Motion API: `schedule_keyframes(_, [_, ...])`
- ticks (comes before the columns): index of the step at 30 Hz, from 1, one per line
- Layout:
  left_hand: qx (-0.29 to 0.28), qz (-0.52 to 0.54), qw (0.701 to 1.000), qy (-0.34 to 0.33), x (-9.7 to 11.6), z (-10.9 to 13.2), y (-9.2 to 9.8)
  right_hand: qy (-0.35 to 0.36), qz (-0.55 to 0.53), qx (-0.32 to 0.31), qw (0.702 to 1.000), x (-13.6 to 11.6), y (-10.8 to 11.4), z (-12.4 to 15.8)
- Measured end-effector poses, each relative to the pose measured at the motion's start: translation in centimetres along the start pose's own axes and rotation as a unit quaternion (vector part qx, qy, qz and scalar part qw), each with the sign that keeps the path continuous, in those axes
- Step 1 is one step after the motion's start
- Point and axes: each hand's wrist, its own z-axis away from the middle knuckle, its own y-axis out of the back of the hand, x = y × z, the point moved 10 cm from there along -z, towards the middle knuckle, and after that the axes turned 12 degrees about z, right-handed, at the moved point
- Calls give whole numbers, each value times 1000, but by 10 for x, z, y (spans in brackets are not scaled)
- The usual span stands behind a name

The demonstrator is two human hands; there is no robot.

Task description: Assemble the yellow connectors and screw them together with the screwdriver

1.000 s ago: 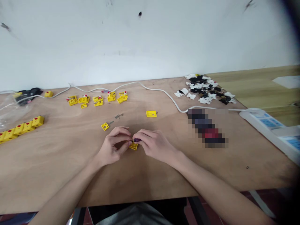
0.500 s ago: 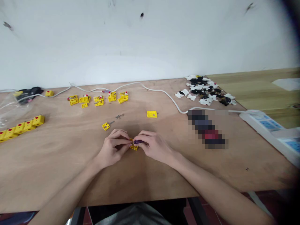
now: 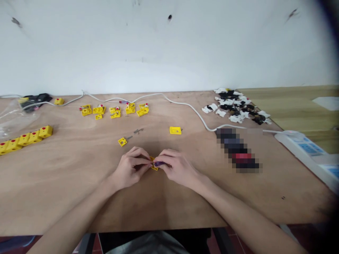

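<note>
**A:** What's going on at the table, and how much room do the hands have?

**B:** Loads, tbh. The left hand [image 3: 129, 168] and right hand [image 3: 178, 167] are close together near the middle of the pale plywood table [image 3: 66, 183], with bare wood on both sides and back to the near edge. The left hand pinches a small square yellow plastic plate [image 3: 153, 168] in its fingertips. The right hand is clenched around a purple-handled screwdriver [image 3: 159, 163], right by the plate. Its tip is buried in the fingers, so I can't really tell if it touches the plate.

**A:** What's nearest to them?

**B:** A loose yellow plate [image 3: 122, 141] lies ahead of the left hand, just beside some small grey metal parts [image 3: 138, 131]. A yellow block [image 3: 175, 130] sits ahead of the right hand. Farther back there's a cluster of small yellow parts [image 3: 113, 111], and a white cord [image 3: 190, 109] runs along the far side. A heap of black and white pieces [image 3: 235, 107] and a white power strip [image 3: 299, 144] sit off to the right.

**A:** Any change from a second ago?

**B:** Barely. The hands are over the same spot, but the whole table sits lower in the view.
</note>
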Motion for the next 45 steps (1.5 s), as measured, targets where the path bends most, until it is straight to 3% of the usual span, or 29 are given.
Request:
schedule_keyframes(7, [-7, 40, 999, 17, 0, 0, -2, -19, -9, 0, 1000, 2, -1, -1])
schedule_keyframes(18, [-15, 50, 998, 24, -6, -2, -5, -86, 20, -76, 993, 8, -9, -8])
schedule_keyframes(23, [-49, 45, 997, 33, -8, -6, -9, -54, 55, -89, 993, 0, -8, -9])
schedule_keyframes(29, [-106, -1, 994, -4, 2, -8, -15, -18, 61, -114, 991, -4, -4, -8])
schedule_keyframes(37, [-33, -110, 993, 11, 5, -5, -16, -36, 216, -113, 969, -13, 6, -9])
schedule_keyframes(45, [12, -110, 994, 3, 3, -2, -8, -65, 204, -77, 974, -11, 2, -4])
